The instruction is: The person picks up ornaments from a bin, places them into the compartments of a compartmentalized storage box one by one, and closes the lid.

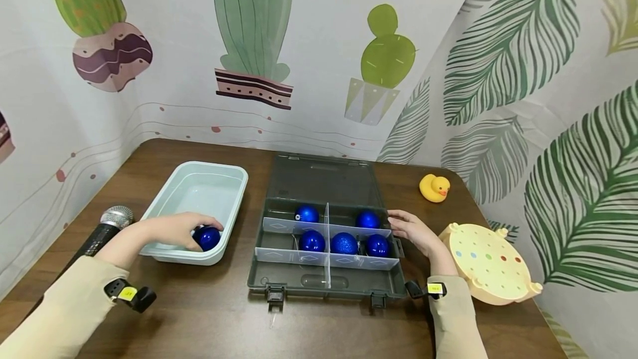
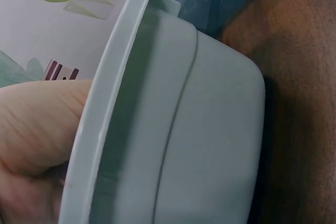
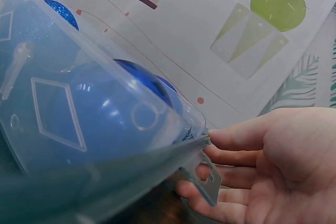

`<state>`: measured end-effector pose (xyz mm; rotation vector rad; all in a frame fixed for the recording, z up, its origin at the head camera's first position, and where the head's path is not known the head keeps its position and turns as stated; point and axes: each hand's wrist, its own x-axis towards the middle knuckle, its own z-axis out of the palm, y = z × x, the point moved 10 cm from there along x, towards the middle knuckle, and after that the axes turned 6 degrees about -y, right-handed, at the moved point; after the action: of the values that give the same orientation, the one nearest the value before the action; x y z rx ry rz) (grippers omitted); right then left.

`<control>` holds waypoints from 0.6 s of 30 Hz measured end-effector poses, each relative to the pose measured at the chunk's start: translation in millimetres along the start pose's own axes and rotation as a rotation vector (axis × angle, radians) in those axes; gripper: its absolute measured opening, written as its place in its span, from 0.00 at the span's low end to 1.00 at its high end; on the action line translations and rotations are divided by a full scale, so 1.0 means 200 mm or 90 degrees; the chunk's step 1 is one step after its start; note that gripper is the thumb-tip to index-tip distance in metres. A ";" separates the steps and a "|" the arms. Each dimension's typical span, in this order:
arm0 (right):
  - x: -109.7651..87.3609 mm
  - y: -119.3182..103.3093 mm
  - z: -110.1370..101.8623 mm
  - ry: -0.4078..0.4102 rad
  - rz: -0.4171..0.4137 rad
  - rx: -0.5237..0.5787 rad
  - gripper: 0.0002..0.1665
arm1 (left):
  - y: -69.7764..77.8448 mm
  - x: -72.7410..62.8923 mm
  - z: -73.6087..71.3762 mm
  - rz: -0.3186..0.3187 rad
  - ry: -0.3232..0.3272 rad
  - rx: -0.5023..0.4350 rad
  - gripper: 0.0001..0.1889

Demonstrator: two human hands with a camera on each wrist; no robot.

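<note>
Inside the pale blue-green plastic bin (image 1: 238,195), my left hand (image 1: 171,230) curls its fingers and thumb round a shiny blue Christmas ball (image 1: 207,239). The bin wall (image 2: 215,114) hides most of this hand and the ball in the left wrist view. My right hand (image 1: 416,232) touches the right side of a grey divided plastic box (image 1: 286,280), thumb at its corner and fingers stretched along the outer wall near a latch (image 3: 210,184). Several blue balls lie in its back and middle compartments, among them a glittery ball (image 1: 344,244). The front compartments hold none.
The box's lid (image 1: 321,181) lies folded back behind it. A black microphone (image 1: 102,234) lies left of the bin. On the right are a yellow rubber duck (image 1: 435,188) and a cream pegged stand (image 1: 490,265). A printed cloth (image 1: 319,121) hangs behind the table.
</note>
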<state>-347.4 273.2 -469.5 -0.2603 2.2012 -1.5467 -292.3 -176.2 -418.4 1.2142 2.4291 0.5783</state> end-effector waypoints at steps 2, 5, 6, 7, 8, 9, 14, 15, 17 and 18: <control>0.00 0.00 0.00 0.000 -0.002 0.003 0.31 | 0.00 0.00 -0.01 0.014 0.013 0.005 0.24; 0.00 0.00 0.00 0.001 -0.003 0.005 0.31 | 0.00 0.00 -0.01 -0.007 0.013 -0.012 0.25; 0.00 0.00 0.00 0.001 -0.004 0.005 0.31 | -0.01 0.00 -0.01 -0.035 0.008 -0.021 0.26; 0.00 0.00 0.00 0.001 -0.004 0.004 0.31 | -0.01 0.00 -0.02 -0.050 0.007 -0.026 0.26; 0.00 0.00 0.00 0.000 -0.005 0.004 0.31 | -0.02 0.00 -0.02 -0.066 0.008 -0.029 0.27; 0.00 0.00 0.00 0.000 -0.004 0.004 0.31 | -0.02 -0.01 -0.03 -0.084 0.009 -0.038 0.28; 0.00 -0.01 0.00 -0.002 -0.004 -0.001 0.31 | -0.04 -0.04 -0.11 -0.129 0.052 -0.072 0.33; 0.00 -0.01 0.00 -0.002 -0.004 -0.002 0.31 | -0.04 -0.05 -0.13 -0.132 0.069 -0.076 0.33; 0.00 -0.01 0.00 -0.005 -0.005 -0.003 0.31 | -0.04 -0.07 -0.18 -0.142 0.105 -0.069 0.33; 0.00 -0.01 0.00 -0.005 -0.005 -0.004 0.31 | -0.03 -0.07 -0.20 -0.146 0.124 -0.062 0.33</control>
<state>-346.7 271.9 -468.0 -0.2773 2.2016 -1.5404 -308.1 -199.5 -385.6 0.8608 2.6177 0.7654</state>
